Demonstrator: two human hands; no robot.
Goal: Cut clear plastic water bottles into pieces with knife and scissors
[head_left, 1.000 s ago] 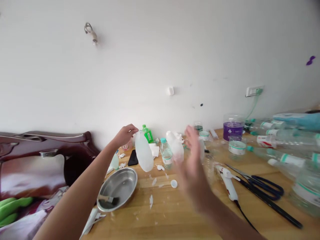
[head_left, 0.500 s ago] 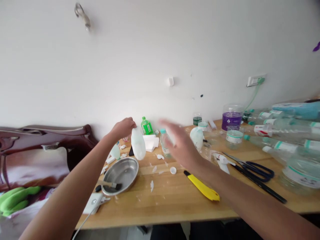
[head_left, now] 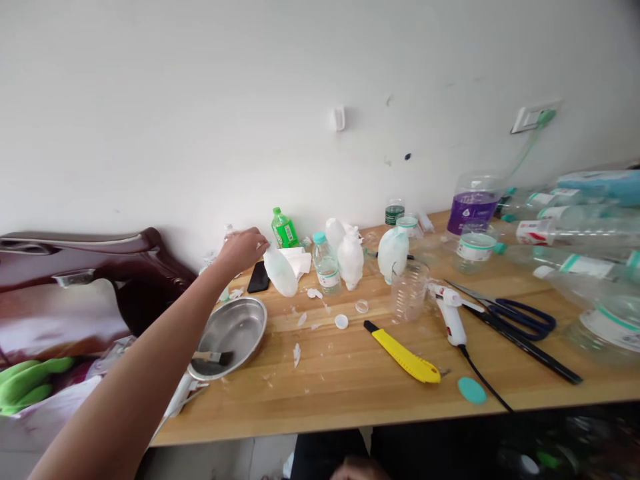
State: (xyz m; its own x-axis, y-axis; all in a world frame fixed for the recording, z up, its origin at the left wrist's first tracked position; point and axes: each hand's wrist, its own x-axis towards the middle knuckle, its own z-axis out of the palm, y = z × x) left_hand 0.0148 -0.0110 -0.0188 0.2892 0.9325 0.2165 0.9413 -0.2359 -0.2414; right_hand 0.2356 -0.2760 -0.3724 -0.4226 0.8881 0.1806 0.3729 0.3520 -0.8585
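Observation:
My left hand (head_left: pixel 243 249) reaches across the wooden table (head_left: pixel 350 387) and is closed on the neck of a frosted white bottle (head_left: pixel 280 272), which leans with its bottom on or just above the tabletop. A black phone (head_left: pixel 259 277) lies just beside it, and a steel bowl (head_left: pixel 231 333) with a small brush (head_left: pixel 213 359) sits nearer to me. Only a sliver of my right hand (head_left: pixel 357 469) shows at the bottom edge, below the table; its fingers are hidden.
A green bottle (head_left: pixel 283 229), a small water bottle (head_left: pixel 327 265) and white-coated bottles (head_left: pixel 351 262) stand at the back. A yellow utility knife (head_left: pixel 403 352), glue gun (head_left: pixel 451 315), scissors (head_left: pixel 520 319), clear cup (head_left: pixel 409 291) and several plastic bottles (head_left: pixel 575 233) fill the right side. A dark wooden headboard (head_left: pixel 85 267) stands at the left.
My right hand has pulled back from over the table to below its front edge. My left hand has lowered the frosted bottle toward the tabletop. The view has tilted down.

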